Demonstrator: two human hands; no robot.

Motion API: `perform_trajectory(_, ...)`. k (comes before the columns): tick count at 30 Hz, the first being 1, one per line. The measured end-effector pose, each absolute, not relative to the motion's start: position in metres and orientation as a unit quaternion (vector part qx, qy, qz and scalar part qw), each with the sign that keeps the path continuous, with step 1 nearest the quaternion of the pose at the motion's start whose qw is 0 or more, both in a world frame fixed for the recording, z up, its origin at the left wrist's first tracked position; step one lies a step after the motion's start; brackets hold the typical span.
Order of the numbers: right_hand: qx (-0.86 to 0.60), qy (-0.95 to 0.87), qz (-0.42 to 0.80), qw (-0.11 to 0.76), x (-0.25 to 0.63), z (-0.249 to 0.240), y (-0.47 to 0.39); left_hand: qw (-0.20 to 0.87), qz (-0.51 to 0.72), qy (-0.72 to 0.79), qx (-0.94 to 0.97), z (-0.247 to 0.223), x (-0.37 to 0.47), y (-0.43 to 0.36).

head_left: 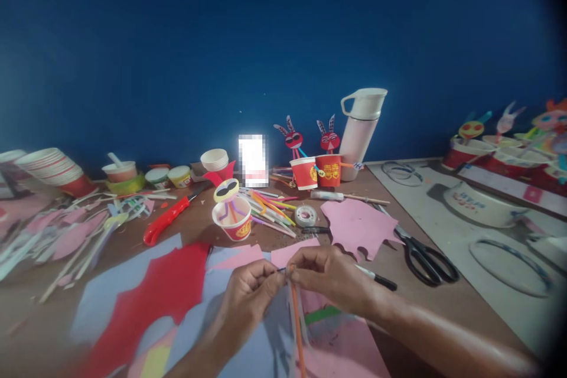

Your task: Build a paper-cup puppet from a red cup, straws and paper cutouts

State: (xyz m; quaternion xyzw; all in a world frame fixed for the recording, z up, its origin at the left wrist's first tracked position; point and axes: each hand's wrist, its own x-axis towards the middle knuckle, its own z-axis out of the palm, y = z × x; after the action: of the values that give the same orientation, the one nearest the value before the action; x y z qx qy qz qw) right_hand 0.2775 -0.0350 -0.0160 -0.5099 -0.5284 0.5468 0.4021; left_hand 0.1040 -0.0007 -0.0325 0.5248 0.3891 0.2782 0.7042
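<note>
Low over the paper at the front of the table, my two hands meet fingertip to fingertip. My left hand (253, 290) is closed in a pinch, with a thin dark blue piece (282, 270) showing at its fingertips. Thumb and finger of my right hand (330, 274) press together at the top of a narrow orange strip (297, 319), which hangs down toward me; pale strands run beside it. Beneath them lie light blue sheets (243, 342) and pink paper (341, 348) with a green strip (322, 314). The exact join between the fingertips is hidden.
Cut red paper (155, 295) lies left, near a red-handled cutter (167, 221). Behind stand a paper cup with a figure (233, 224), colored sticks (270, 209), a tape roll (305, 216), two red cups (303, 174) and a white flask (358, 136). Black scissors (427, 260) lie right.
</note>
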Motion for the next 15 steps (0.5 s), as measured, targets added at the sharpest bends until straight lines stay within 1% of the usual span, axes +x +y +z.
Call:
perform_trajectory(9, -0.492, -0.477, 0.571, 0.452, 0.288, -0.032, -0.029, 0.721, 0.307, 0.386, 0.487, -0.042, 0.101, 0.006)
perform_trajectory(15, -0.483, -0.470, 0.566, 0.475, 0.292, -0.021, -0.029, 0.742, 0.202, 0.370, 0.521, -0.043, 0.103, -0.002)
